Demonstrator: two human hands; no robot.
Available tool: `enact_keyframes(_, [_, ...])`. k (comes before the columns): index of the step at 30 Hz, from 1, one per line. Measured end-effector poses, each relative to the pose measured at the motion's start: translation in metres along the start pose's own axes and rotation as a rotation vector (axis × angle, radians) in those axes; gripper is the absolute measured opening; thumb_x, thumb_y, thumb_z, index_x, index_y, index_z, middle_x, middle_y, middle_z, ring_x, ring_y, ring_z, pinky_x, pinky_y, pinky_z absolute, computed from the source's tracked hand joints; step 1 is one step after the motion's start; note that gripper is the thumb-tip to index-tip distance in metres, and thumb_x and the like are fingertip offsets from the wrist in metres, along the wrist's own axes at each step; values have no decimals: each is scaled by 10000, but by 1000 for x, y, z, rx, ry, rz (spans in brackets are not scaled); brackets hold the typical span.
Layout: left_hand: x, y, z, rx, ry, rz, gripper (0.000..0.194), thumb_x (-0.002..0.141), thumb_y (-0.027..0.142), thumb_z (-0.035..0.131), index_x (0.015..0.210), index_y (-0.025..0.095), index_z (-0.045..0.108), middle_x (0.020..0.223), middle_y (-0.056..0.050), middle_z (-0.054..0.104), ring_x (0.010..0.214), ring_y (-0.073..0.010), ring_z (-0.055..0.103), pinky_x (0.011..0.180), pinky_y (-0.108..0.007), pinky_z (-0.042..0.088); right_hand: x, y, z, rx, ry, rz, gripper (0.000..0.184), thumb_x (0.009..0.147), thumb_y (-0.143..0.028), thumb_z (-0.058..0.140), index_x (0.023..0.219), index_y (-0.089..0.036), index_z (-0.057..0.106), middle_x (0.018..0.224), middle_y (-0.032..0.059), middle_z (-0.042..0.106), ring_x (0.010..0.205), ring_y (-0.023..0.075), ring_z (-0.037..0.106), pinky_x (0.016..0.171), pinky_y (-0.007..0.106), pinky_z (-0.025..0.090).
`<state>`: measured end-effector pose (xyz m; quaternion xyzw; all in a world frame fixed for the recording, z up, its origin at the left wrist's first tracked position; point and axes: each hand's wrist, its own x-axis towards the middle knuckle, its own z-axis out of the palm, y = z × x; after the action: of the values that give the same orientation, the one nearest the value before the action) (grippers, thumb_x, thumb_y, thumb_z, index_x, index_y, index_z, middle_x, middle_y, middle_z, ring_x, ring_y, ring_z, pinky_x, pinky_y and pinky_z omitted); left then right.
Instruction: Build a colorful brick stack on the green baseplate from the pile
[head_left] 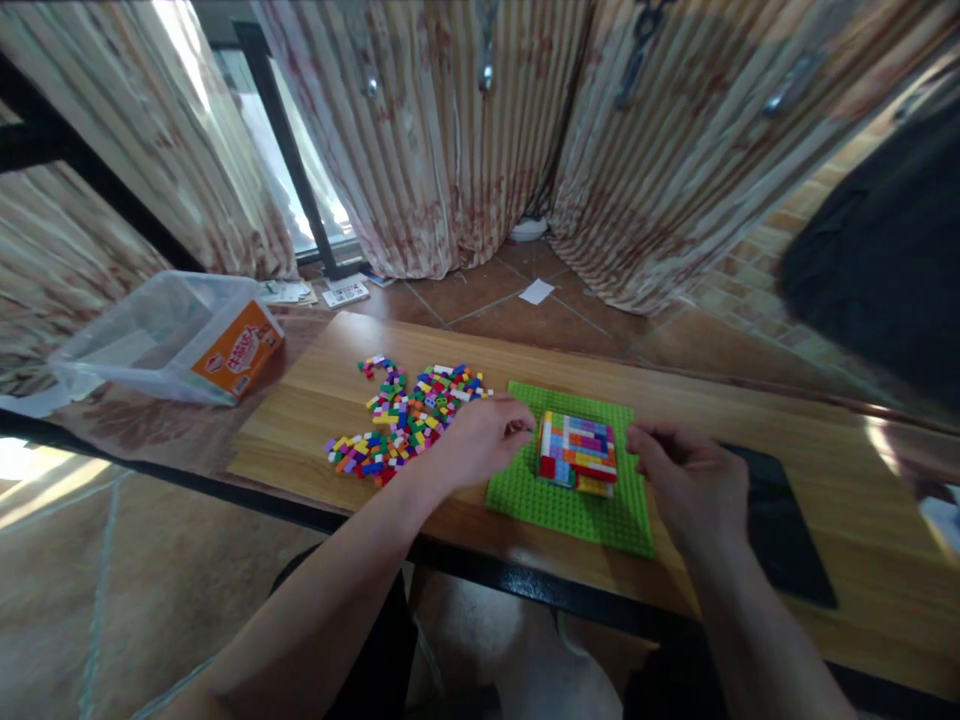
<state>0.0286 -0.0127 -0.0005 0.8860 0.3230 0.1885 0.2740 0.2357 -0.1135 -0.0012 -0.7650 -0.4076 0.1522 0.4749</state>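
A low block build of many colours (577,445) sits on a green studded baseplate (571,525). It has a stepped edge at the front, with a yellow piece jutting out there. My left hand (487,437) hovers by the plate's left side, its fingers curled in toward the thumb; whether a small piece is between them I cannot make out. On the other side, my right hand (694,480) is close to the build's right edge, thumb and forefinger pinched together. What that pinch holds, if anything, is too small to tell. Neither hand touches the build.
Loose toy bricks (405,415) lie in a spread pile on the wooden table (292,425), left of the baseplate. A dark flat tablet-like slab (784,530) lies beyond my right hand. At the left end stands a clear plastic bin (161,330) with an orange label.
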Motion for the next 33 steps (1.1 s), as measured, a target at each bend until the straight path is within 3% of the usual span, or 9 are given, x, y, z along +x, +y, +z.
enact_keyframes(3, [1,19,20,-45,-37,64,145,848,169,528,868,180,671,855,-21,634,808,-138,591,735,-248,459,3,3,0,22,16,11,262,722,-404,651,797,-162,716,660,41,690,571,162,612,543,272,471])
enact_keyframes(7, [3,28,34,-16,-37,77,167,856,152,503,867,166,670,842,-31,623,814,-150,592,734,-264,461,3,3,3,27,-53,-38,230,739,-371,627,761,-158,709,669,41,692,580,161,611,555,275,467])
enact_keyframes(23, [10,34,42,53,-29,78,140,843,182,556,785,173,684,796,-33,645,804,-165,590,764,-289,459,6,15,10,81,-147,-66,214,769,-356,602,794,-173,710,753,52,719,655,171,642,642,309,504])
enact_keyframes(33, [11,34,40,19,-37,44,115,809,175,568,740,169,660,750,-19,637,743,-150,577,700,-266,442,1,8,11,8,-177,-118,219,796,-332,569,815,-175,720,745,44,721,658,166,646,633,288,487])
